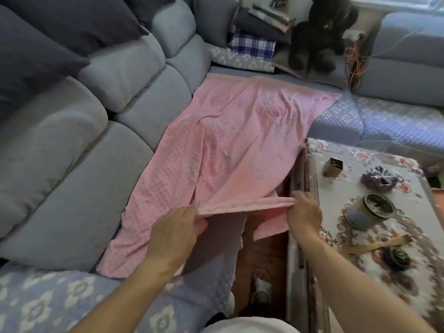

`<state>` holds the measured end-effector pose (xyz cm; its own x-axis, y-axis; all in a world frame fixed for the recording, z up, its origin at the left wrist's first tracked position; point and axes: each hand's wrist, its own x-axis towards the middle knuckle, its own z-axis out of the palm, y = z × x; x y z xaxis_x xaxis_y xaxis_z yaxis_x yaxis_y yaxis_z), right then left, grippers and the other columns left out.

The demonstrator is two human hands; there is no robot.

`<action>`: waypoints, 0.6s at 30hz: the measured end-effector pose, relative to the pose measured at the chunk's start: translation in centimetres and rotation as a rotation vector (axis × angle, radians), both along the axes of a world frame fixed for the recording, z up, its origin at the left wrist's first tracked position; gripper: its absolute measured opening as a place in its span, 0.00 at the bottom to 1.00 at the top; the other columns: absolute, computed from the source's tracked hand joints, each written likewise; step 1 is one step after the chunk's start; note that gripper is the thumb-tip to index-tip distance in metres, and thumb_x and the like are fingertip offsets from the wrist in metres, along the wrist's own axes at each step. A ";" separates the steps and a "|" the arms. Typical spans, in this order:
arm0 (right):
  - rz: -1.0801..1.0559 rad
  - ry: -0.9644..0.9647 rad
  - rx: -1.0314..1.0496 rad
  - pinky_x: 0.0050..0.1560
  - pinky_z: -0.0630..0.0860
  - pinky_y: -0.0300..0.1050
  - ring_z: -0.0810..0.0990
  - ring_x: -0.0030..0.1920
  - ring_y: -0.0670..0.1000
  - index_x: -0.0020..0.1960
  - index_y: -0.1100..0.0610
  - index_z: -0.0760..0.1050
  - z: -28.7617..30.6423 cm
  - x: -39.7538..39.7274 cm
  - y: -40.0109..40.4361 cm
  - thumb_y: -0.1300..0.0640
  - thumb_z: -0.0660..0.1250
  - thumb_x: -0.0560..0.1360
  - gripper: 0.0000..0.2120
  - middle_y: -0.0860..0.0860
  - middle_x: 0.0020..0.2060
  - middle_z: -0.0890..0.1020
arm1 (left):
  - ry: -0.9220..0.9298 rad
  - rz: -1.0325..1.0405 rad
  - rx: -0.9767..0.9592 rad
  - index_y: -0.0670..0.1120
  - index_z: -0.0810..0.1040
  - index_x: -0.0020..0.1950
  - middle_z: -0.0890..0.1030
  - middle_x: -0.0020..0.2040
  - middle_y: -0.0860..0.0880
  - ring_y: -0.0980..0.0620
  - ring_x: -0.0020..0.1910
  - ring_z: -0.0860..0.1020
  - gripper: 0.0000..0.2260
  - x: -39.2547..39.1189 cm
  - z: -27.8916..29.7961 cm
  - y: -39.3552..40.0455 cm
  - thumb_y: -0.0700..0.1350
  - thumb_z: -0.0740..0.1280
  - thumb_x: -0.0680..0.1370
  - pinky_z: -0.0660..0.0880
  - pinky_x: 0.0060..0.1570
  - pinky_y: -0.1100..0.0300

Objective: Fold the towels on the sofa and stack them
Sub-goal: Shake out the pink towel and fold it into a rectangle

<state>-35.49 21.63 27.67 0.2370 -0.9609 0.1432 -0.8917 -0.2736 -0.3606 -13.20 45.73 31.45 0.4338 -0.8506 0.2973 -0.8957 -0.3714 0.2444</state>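
A large pink towel (223,140) lies spread lengthwise over the seat of the grey-blue sofa (72,150), its far end reaching the corner. Its near edge is lifted off the seat and stretched taut between my hands. My left hand (174,233) pinches that edge at its left end. The right end is gripped by my right hand (304,211), beside the table's edge. Part of the towel hangs down below the raised edge, over the gap between sofa and table.
A low table (341,188) with a floral cloth stands close on the right, carrying a tin (370,210), a small box (332,167) and a purple bundle (379,179). In the sofa corner sit a blue plaid folded cloth (252,45), cushions and a dark plush toy (322,32). A slipper (260,284) lies on the floor.
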 end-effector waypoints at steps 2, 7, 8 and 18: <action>-0.113 -0.024 0.014 0.43 0.76 0.49 0.81 0.45 0.61 0.52 0.54 0.83 1.0 -1.7 -2.2 0.62 0.66 0.74 0.10 0.56 0.48 0.83 | -0.030 0.031 -0.001 0.46 0.76 0.41 0.78 0.34 0.47 0.40 0.34 0.78 0.08 1.2 0.1 0.6 0.43 0.57 0.70 0.70 0.27 0.53; -0.251 -0.060 0.046 0.45 0.80 0.51 0.82 0.46 0.62 0.51 0.54 0.83 1.5 -5.8 -5.4 0.62 0.65 0.74 0.10 0.58 0.45 0.85 | -0.004 0.114 0.130 0.48 0.73 0.41 0.77 0.36 0.48 0.42 0.36 0.77 0.06 2.2 -1.9 0.9 0.37 0.60 0.70 0.63 0.29 0.55; -0.303 -0.113 0.084 0.47 0.80 0.52 0.82 0.47 0.62 0.53 0.54 0.83 1.4 -6.6 -5.6 0.62 0.64 0.75 0.11 0.58 0.47 0.85 | 0.018 0.137 0.163 0.48 0.74 0.42 0.77 0.38 0.49 0.42 0.37 0.77 0.07 2.4 -2.6 0.9 0.36 0.63 0.70 0.64 0.30 0.55; 0.225 -0.135 0.337 0.42 0.76 0.45 0.81 0.41 0.47 0.44 0.50 0.82 6.4 -11.2 -4.6 0.66 0.69 0.71 0.11 0.43 0.36 0.83 | 0.273 0.296 0.650 0.49 0.78 0.56 0.78 0.56 0.46 0.44 0.53 0.78 0.12 2.5 -9.1 0.8 0.42 0.59 0.77 0.76 0.50 0.52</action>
<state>-46.74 17.02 34.12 0.4471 -0.8856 -0.1258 -0.7617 -0.3032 -0.5726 -10.75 46.56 22.39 0.6569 -0.6547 -0.3741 -0.6756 -0.7313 0.0934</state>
